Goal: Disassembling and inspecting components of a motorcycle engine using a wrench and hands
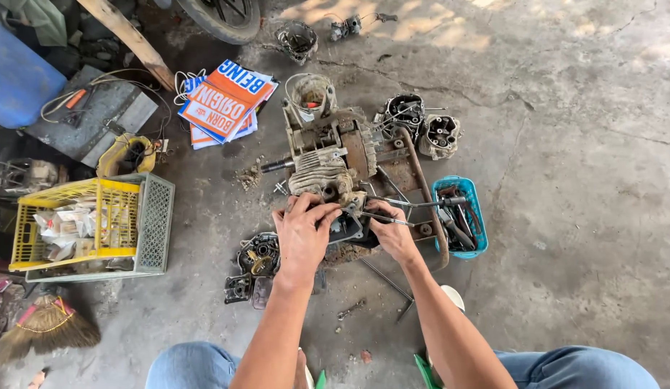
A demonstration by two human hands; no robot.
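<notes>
While the person crouches over a rusty engine (335, 162) on the concrete floor (565, 216), the left hand (302, 234) rests fingers spread on its near end, grip released, and the right hand (394, 234) is clenched around a thin metal tool (381, 217) beside a blue tray (461, 216)
</notes>
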